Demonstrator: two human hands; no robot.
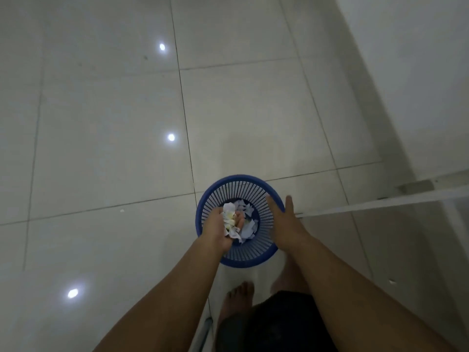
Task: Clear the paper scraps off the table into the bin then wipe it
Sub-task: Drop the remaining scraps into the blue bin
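Scraps (231, 221) fill cupped left hand (218, 231) over bin (203, 212); right hand (283, 219) spread empty.

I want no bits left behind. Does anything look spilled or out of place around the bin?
Yes: a small white scrap lies on the floor tiles left of the blue bin, outside it.

Both bare arms reach forward and down, nearly straight at the elbows, drawing closer together toward the wrists. The left hand (223, 228) is cupped with the palm turned up and inward, fingers curled around a crumpled wad of paper scraps (229, 219). The right hand (281, 219) is flat and spread, fingers extended and together, thumb pointing away from them; it looks slightly blurred. Two bare feet (239, 298) stand below the arms, toes forward.
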